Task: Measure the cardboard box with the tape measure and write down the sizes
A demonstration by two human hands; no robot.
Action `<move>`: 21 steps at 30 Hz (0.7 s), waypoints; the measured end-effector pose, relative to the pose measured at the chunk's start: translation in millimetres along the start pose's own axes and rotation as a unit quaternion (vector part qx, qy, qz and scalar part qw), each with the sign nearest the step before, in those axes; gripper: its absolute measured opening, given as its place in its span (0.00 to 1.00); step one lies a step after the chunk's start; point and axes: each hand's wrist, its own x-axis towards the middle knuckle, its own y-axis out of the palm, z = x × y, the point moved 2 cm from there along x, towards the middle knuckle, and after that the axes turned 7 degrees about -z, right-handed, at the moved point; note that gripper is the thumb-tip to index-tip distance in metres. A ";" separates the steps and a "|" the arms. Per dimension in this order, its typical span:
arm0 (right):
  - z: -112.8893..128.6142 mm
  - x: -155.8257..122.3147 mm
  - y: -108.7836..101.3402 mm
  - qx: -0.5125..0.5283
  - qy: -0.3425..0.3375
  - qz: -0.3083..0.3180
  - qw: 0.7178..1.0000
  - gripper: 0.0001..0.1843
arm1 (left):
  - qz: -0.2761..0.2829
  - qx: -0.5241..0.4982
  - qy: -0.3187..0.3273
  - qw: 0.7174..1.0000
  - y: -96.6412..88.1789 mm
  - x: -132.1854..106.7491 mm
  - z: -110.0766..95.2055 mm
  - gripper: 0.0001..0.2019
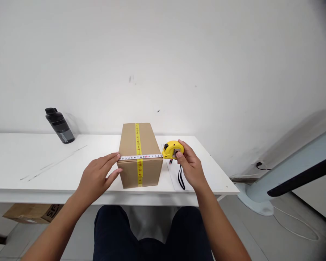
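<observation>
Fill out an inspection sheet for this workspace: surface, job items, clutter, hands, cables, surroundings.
Surface: white table, dark scuffs at left.
Job items: closed box with yellow tape; tape measure, its blade across the box top near the front edge.
Clutter: black bottle upright at left; paper right of the box.
Hands: left hand at the blade's end, by the box's left edge; right hand gripping the tape measure.
Cables: black plug at the wall, right; white cable on the floor.
Surroundings: marked white wall; pale appliance at right; carton below the table's left side.
</observation>
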 end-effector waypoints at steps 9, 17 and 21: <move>-0.8 3.3 -3.2 -0.013 -0.012 0.013 1.000 0.27 | -0.042 -0.043 -0.067 0.996 5.0 -0.1 -2.9 0.09; 26.6 -54.9 -9.4 0.071 -0.017 -0.027 0.997 0.22 | -0.094 -0.061 0.042 0.993 -28.7 12.2 -57.2 0.11; 31.0 -101.0 -4.4 0.103 0.023 -0.001 0.994 0.20 | -0.121 -0.099 0.072 0.985 -18.5 13.4 -102.9 0.10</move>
